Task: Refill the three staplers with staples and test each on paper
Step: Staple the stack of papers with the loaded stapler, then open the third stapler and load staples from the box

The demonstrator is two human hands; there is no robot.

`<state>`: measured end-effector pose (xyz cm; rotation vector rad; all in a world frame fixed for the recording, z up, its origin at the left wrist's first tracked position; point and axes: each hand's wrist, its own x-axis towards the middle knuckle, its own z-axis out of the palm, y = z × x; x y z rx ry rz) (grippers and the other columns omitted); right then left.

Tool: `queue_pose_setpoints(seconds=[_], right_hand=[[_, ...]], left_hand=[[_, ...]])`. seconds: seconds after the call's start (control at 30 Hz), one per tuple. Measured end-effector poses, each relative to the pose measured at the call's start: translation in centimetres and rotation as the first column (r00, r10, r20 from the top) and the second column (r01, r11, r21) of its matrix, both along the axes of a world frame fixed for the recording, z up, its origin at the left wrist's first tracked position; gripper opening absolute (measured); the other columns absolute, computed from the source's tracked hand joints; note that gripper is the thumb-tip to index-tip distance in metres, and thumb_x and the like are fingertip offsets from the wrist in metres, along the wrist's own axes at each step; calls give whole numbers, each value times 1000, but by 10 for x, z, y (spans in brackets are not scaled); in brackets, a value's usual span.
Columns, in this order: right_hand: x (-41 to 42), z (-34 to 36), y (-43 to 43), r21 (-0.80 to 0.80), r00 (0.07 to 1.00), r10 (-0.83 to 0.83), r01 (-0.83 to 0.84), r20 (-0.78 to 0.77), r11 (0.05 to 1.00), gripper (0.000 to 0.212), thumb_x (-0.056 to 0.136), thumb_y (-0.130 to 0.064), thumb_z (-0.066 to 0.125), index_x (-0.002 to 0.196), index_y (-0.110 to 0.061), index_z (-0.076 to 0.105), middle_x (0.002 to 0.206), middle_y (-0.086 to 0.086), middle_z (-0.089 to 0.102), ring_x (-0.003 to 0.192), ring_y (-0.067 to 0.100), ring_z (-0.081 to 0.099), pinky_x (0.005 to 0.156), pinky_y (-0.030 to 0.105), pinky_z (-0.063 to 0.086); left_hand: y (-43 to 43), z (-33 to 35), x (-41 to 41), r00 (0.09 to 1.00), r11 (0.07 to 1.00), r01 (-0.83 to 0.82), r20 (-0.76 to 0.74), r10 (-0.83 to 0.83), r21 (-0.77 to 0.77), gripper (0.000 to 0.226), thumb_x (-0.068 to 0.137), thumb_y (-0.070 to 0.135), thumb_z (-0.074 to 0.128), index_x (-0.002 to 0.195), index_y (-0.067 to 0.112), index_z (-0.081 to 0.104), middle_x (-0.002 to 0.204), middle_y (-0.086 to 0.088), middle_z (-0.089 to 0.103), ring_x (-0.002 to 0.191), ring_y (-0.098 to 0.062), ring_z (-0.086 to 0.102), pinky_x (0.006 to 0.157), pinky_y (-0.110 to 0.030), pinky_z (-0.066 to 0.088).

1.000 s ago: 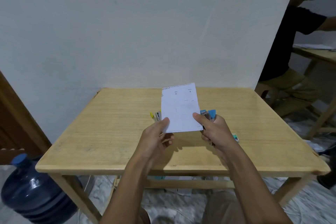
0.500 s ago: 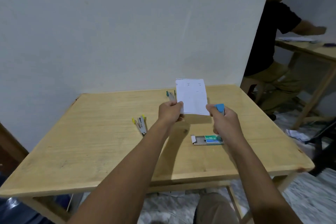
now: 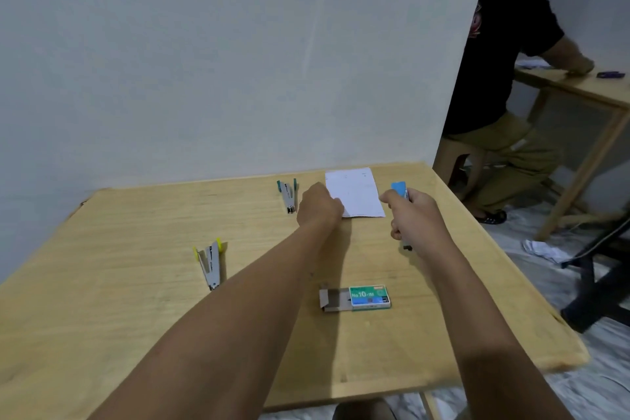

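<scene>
A white sheet of paper [image 3: 356, 196] lies near the far right of the wooden table [image 3: 136, 283]. My left hand [image 3: 318, 206] is at its near-left corner and pinches it with curled fingers. To the right of the sheet, my right hand [image 3: 414, 218] grips the blue stapler [image 3: 399, 188], whose blue end sticks out above the fingers. A green-tipped stapler [image 3: 288, 196] lies left of the paper. A yellow-tipped stapler [image 3: 211, 261] lies nearer me on the left. A green staple box [image 3: 356, 297] lies with its tray slid part-way out, between my forearms.
A white wall [image 3: 221, 61] runs along the table's far edge. At the right, another person [image 3: 501, 78] sits at a second wooden table [image 3: 579, 85]. A dark chair base [image 3: 600, 283] stands on the floor beyond the table's right edge.
The paper, held up in the air by both hands before, has come down flat onto the far right of the table. My right hand has let go of it and keeps the blue stapler.
</scene>
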<state>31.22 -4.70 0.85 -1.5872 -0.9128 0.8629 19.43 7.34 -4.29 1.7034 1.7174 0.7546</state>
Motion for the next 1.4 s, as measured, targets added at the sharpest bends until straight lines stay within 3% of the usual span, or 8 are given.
queue_pose_setpoints(seconds=[0.13,0.27,0.47,0.67,0.77,0.93,1.13,1.4], right_hand=[[-3,1,3,-20,1000,16,-16,-2,1000,10,88,-20,56,89,-10,54,61,2,38,55,17,34,56,34,33],[-8,2,-5,-52,999,31,-31,6,998,27,87,-18,54,105,2,55,62,5,43,63,20,38,54,30,33],[-21,0,-28,-58,994,112,-111,18,992,10,89,-18,54,87,-14,63,68,6,55,57,20,45,55,32,37],[-73,-5,-29,-24,962,255,-253,97,967,13,93,-21,62,99,-11,68,80,3,67,63,11,61,57,21,48],[-99,-8,-22,-53,939,310,-305,149,951,15,94,-25,62,99,-13,69,82,5,71,64,13,64,61,26,49],[-125,-17,2,-130,893,374,-352,251,927,21,92,-28,62,95,-8,67,78,7,69,62,18,61,62,31,52],[-153,-23,62,-247,708,389,-300,589,921,22,87,-22,58,71,-12,47,72,2,51,57,14,45,50,26,31],[-192,-39,107,-286,479,326,-157,815,945,28,94,-39,51,96,-12,60,93,4,64,91,27,61,68,30,36]], left_hand=[[-2,-1,5,974,998,54,-220,-49,19,20,91,22,51,104,9,58,108,-8,62,94,-28,61,63,-29,36],[-8,6,-4,974,992,118,-201,-108,39,33,94,33,52,114,7,60,119,-8,63,101,-27,61,73,-31,44],[-53,27,-74,967,961,111,-250,-46,253,48,93,44,54,133,17,55,124,-5,62,111,-23,59,82,-32,46],[-100,21,-172,752,976,-155,-623,216,152,55,91,54,49,126,13,46,120,-9,55,107,-31,56,79,-38,43],[-108,11,-192,826,987,-158,-542,154,39,50,90,53,51,120,13,48,106,-4,61,98,-28,60,69,-32,38],[-110,-1,-201,941,987,-97,-312,133,129,33,92,39,52,118,18,54,108,-5,66,92,-28,60,68,-30,38],[-113,-11,-208,978,969,-128,-137,159,211,28,88,38,56,112,23,61,90,2,69,88,-25,63,65,-28,38],[-111,-22,-211,981,947,-136,-96,171,293,21,88,37,51,104,27,60,78,4,67,77,-22,63,66,-32,48]])
